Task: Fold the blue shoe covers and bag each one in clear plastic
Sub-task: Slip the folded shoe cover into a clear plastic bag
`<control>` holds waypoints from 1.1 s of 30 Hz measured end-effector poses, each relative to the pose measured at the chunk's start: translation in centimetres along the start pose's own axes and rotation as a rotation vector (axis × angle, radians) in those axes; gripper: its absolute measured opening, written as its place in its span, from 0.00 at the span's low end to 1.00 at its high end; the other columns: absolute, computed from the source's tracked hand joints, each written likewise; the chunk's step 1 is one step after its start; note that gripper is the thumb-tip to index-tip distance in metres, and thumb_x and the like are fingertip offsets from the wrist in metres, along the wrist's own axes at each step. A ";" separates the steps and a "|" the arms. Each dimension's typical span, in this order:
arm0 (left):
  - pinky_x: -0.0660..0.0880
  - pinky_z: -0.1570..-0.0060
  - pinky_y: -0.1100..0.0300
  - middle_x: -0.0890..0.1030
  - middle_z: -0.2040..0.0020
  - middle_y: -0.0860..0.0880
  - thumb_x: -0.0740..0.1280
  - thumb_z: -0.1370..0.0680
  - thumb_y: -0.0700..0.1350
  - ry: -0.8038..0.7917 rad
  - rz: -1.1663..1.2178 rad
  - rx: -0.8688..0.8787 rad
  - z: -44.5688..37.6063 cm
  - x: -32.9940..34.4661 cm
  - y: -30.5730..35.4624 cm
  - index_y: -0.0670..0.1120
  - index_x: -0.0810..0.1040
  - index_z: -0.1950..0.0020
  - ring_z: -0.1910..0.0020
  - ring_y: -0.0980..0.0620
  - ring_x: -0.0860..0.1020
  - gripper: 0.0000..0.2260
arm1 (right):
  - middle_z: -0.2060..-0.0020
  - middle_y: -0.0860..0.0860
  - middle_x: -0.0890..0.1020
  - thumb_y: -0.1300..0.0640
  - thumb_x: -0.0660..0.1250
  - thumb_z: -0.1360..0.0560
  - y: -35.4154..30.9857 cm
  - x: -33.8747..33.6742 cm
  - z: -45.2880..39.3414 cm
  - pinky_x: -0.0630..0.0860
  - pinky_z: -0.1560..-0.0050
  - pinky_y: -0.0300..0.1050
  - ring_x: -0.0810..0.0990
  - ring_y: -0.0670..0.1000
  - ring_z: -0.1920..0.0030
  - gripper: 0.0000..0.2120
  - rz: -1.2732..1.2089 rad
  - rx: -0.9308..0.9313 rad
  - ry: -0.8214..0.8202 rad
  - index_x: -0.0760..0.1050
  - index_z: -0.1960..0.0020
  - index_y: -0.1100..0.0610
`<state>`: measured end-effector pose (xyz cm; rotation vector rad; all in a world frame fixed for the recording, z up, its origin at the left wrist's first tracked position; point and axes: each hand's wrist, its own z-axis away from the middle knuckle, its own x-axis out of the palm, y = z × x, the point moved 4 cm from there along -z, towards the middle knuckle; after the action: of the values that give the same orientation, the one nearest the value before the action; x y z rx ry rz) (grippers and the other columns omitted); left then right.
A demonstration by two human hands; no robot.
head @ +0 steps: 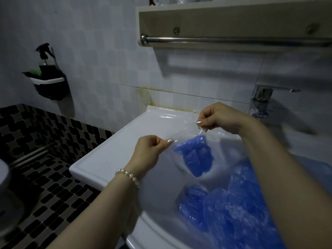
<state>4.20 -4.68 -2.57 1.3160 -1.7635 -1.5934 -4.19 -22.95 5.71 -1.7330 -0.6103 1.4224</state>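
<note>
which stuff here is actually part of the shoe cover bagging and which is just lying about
Part of the job:
- clear plastic bag, pinched at its top edge by the left hand and right hand
- folded blue shoe cover inside the bag
- pile of blue shoe covers in the sink

Just lying about:
- spray bottle in a wall holder
- tap
- towel rail

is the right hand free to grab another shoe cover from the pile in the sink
Probably not yet: the right hand pinches the clear bag opposite the left hand. The pile lies uncovered just below.
</note>
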 end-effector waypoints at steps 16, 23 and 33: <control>0.69 0.59 0.56 0.75 0.70 0.52 0.55 0.35 0.76 0.031 -0.114 0.102 0.2 -0.3 0.2 0.40 0.73 0.66 0.66 0.51 0.72 0.37 | 0.66 0.51 0.84 0.51 0.75 0.33 -0.7 1.4 2.5 0.78 0.63 0.39 0.81 0.48 0.65 0.10 0.418 0.142 -0.272 0.82 0.61 0.58; 0.71 0.55 0.50 0.74 0.74 0.56 0.56 0.31 0.73 -0.156 -0.158 0.117 0.8 1.0 0.2 0.48 0.73 0.71 0.66 0.49 0.74 0.29 | 0.50 0.49 0.83 0.49 0.73 0.30 4.6 1.4 4.0 0.75 0.48 0.47 0.80 0.51 0.48 0.08 0.978 0.590 -0.600 0.82 0.57 0.53; 0.68 0.63 0.62 0.79 0.66 0.50 0.66 0.24 0.53 -0.291 -0.212 0.088 1.2 2.6 0.4 0.45 0.78 0.62 0.63 0.49 0.75 0.13 | 0.54 0.47 0.84 0.57 0.68 0.25 6.6 1.9 5.2 0.76 0.47 0.46 0.82 0.48 0.51 0.08 0.721 0.623 -0.642 0.82 0.48 0.57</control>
<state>1.90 -6.24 -3.24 1.4099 -1.9358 -1.9265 -9.45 -23.85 -1.03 -0.9940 0.2042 2.3869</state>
